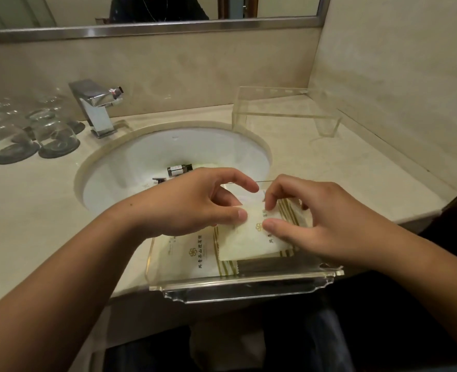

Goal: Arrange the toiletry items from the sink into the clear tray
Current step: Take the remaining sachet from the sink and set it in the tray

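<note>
With one sachet (195,253) laid in the near clear tray (249,287), a second sachet (251,237) is pinched there by left hand (195,202) and right hand (316,216); a bottle (179,169) is left in the sink (130,162).

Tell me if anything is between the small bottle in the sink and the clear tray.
Yes. The left hand and right hand pinch a packet over the tray, just in front of the bottle. Nothing else visible blocks it.

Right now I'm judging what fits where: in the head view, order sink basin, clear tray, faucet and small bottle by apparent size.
1. sink basin and clear tray: alike, tray nearer, so unranked
2. faucet
3. small bottle
</note>
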`<control>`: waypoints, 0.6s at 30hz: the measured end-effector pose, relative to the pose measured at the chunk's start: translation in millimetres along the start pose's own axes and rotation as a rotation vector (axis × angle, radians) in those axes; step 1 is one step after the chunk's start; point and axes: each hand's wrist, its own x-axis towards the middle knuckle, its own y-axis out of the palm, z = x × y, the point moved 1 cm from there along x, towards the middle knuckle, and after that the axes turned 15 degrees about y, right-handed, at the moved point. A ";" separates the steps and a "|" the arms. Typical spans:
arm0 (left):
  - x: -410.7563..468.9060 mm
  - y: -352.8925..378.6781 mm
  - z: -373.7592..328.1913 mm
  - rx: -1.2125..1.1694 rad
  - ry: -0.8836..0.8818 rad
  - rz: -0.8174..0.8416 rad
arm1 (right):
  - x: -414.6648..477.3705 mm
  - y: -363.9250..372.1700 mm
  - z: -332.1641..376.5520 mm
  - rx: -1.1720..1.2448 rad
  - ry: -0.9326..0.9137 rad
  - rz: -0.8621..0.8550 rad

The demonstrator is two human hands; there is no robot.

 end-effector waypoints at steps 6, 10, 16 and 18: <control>-5.9 1.4 0.7 0.146 0.008 0.019 | 0.6 5.3 -2.1 0.040 0.075 0.108; -15.7 -2.4 2.1 0.298 0.026 -0.007 | 5.4 2.0 -6.2 0.023 0.088 0.151; -35.7 4.1 11.6 0.492 0.034 0.023 | 10.0 -14.3 -14.3 0.009 0.090 0.228; -40.2 8.1 14.2 0.505 0.037 0.021 | 9.9 -17.0 -17.2 -0.032 0.101 0.238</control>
